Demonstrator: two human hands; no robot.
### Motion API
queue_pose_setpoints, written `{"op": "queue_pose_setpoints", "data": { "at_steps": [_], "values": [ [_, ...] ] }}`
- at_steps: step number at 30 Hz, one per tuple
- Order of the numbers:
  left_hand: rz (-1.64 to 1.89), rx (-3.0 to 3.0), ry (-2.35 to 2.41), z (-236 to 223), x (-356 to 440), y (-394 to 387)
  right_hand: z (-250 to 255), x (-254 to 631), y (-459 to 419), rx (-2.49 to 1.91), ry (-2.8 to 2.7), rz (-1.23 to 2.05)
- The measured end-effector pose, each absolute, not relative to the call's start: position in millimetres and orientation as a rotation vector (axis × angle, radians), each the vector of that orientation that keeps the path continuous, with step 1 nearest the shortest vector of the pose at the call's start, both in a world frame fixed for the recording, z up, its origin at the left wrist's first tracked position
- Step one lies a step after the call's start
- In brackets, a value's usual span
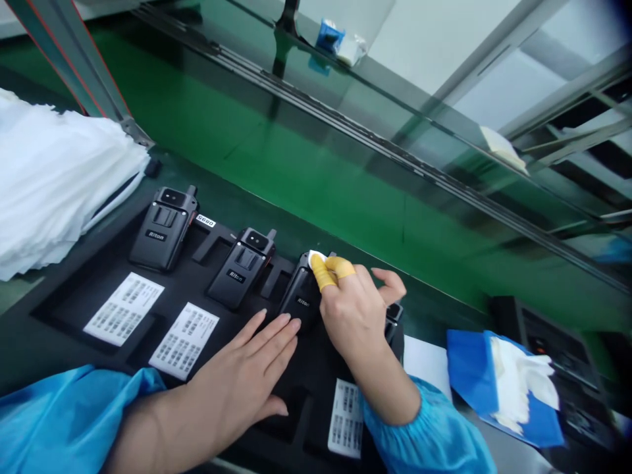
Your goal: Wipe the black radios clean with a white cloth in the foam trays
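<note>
A black foam tray (99,263) holds a row of black handheld radios lettered "Riton". My right hand (350,303), with yellow finger cots on two fingers, pinches a small white wipe (315,257) against the top of the third radio (299,297). My left hand (247,368) lies flat with its fingers stretched out, fingertips at that radio's lower end. To the left sit the second radio (241,270) and the first radio (162,230). Another radio (394,317) is mostly hidden behind my right hand. White barcode sheets (184,341) lie in the tray below the radios.
A stack of white sheets (59,178) stands at the left. On the right are a blue packet (467,368) with white cloths (518,382) and another black tray (557,342). A glass shelf (395,99) with a metal edge runs above the green surface.
</note>
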State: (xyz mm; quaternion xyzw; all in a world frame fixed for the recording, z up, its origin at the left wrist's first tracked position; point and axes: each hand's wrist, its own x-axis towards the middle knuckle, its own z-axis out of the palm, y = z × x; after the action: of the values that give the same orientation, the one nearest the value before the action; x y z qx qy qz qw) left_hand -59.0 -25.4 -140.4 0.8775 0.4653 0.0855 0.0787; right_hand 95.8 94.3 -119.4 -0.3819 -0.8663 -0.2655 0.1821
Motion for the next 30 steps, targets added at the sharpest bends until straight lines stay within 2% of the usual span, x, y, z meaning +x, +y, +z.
{"op": "queue_pose_setpoints", "data": {
  "at_steps": [11, 22, 30],
  "values": [
    [0.348, 2.624, 1.443, -144.3, -58.6, -26.8, -120.1, 84.3, 89.3, -1.148, -2.438, -0.701],
    [0.429, 2.666, 1.461, -142.8, -58.4, -25.6, -126.6, 126.6, 81.4, -1.337, -2.245, -0.775],
    [0.447, 2.676, 1.476, -142.4, -58.9, -24.1, -128.7, 109.0, 88.0, -1.189, -2.351, -0.771]
  ]
}}
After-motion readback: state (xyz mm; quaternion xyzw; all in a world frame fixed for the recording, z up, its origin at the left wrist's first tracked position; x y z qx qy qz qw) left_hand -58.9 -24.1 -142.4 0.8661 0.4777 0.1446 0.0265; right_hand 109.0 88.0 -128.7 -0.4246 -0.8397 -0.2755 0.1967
